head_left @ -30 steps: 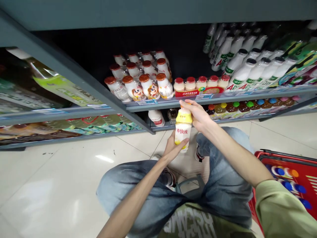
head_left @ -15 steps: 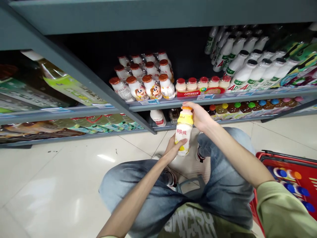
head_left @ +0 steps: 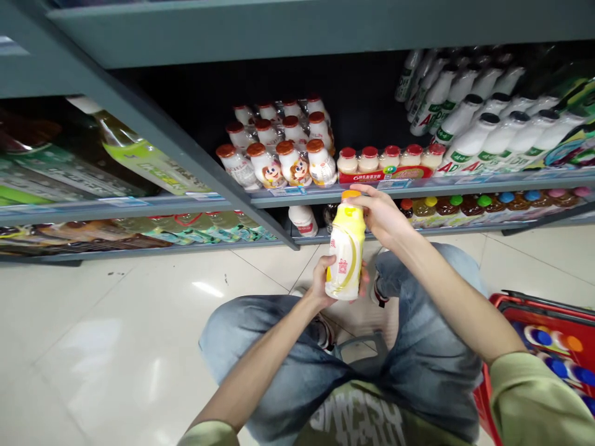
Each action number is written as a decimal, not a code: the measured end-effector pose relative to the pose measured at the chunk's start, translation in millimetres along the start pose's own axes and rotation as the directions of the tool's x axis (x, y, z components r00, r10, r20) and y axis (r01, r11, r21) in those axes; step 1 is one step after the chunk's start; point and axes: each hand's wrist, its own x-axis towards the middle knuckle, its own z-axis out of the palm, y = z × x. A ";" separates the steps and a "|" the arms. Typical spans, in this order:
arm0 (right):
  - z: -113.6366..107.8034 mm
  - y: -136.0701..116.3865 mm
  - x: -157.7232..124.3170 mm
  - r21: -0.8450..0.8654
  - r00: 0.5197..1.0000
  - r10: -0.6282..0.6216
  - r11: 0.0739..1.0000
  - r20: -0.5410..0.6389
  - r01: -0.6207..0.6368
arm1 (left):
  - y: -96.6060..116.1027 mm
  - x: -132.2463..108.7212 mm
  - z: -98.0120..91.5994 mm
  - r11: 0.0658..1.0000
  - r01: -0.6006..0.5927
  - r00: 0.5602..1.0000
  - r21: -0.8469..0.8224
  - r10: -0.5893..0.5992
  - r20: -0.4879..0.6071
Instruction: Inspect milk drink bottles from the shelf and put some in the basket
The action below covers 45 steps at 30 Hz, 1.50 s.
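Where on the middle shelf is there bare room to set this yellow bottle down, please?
Behind the red-capped pack, between the brown-capped bottles and the white bottles, the shelf lies dark and bare, deep enough, I'd judge, for the yellow bottle. Its front edge is crowded.

The drink bottle is smooth plastic with a glossy yellow-and-white printed wrap, and its orange cap looks like duller plastic. The shelf rail is grey painted metal with an even, matt finish. On it, the brown-capped bottles seem wrapped in clear film that catches the light (it glints between the caps). The floor tiles are pale, polished and carry bright reflections. The jeans are faded, soft-looking denim. The sleeve is matt olive cloth. The shopping basket is shiny red plastic.
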 end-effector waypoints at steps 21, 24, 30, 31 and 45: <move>-4.1 -4.9 -0.6 0.043 0.999 0.042 0.998 0.023 -0.043 | -2.4 5.5 5.4 0.999 -0.023 0.997 0.025 0.025 -0.078; -3.9 -5.0 -0.5 0.074 0.999 0.044 0.996 0.017 -0.045 | -2.3 5.6 6.7 1.000 -0.026 0.998 0.014 0.027 -0.065; -1.5 -9.0 -2.7 0.107 0.995 0.098 0.990 -0.036 -0.094 | -5.4 5.1 1.1 0.998 -0.067 0.997 0.010 0.067 -0.049; -1.1 -9.7 -2.9 0.108 0.993 0.110 0.989 -0.042 -0.105 | -5.7 5.0 0.4 0.997 -0.075 0.996 0.017 0.076 -0.045; 1.1 -11.1 -4.3 0.096 0.990 0.133 0.987 -0.052 -0.127 | -5.9 4.9 0.0 0.998 -0.055 0.998 -0.013 0.055 -0.010</move>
